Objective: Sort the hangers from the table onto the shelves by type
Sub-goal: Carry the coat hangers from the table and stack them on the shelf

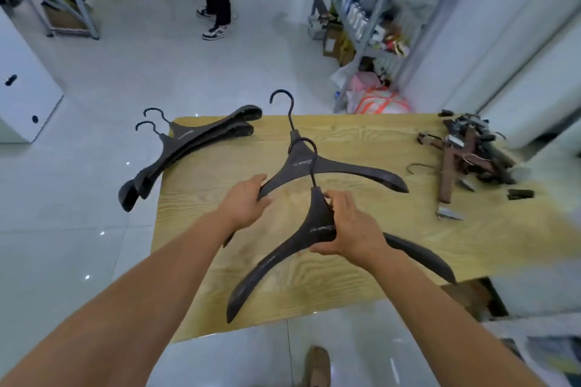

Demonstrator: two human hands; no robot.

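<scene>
I'm judging these rigid, light, slick: left hand (248, 199) gripping far hanger (345, 169) by arm, right hand (350, 228) clasping near hanger (273, 264) at neck.

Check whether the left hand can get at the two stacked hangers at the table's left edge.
Probably, once freed: the left hand grips the far hanger; nothing lies between it and the stacked hangers.

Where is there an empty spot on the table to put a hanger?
Biggest bare patch of the light wooden table: far middle, between the black wide-shouldered hanger in the left hand and the pile of brown clip hangers. Smaller patch: right of the two stacked black hangers. Crowded: near middle, with the right hand gripping a second black hanger.
</scene>
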